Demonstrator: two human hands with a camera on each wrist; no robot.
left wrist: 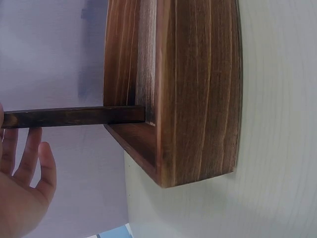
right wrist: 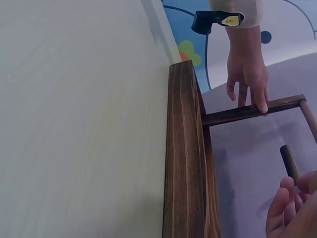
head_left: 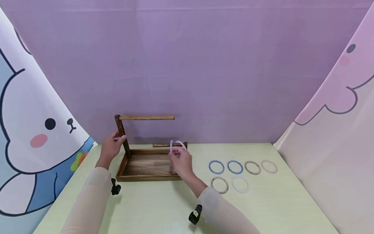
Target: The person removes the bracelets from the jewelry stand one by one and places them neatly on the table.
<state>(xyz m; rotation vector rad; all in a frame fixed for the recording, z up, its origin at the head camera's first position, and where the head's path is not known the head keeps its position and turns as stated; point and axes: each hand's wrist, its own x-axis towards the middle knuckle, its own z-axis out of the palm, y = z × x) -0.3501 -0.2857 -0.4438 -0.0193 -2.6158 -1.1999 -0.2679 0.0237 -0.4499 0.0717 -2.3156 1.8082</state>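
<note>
A brown wooden stand [head_left: 152, 178] has a shallow tray base, a tall left post and two rods. My left hand [head_left: 111, 148] grips the tall post [left wrist: 74, 116], thumb in front and fingers behind. At the short right side, my right hand [head_left: 181, 161] pinches a pale lilac bangle [head_left: 181, 144] by the lower rod [head_left: 160, 145]. A second thin lilac arc [head_left: 171, 145] stands upright just left of it, crossing the rod. In the right wrist view, the right fingers [right wrist: 278, 206] are close to the rod's free end [right wrist: 289, 161]; they hide part of the bangles.
Right of the stand lie two blue bangles [head_left: 235, 167], two brownish ones [head_left: 219, 185], a pinkish one [head_left: 269, 166] and a whitish one [head_left: 240, 184], flat on the pale table [head_left: 152, 208]. The upper rod [head_left: 147, 117] juts rightward from the tall post. A purple cloth [head_left: 204, 71] hangs behind.
</note>
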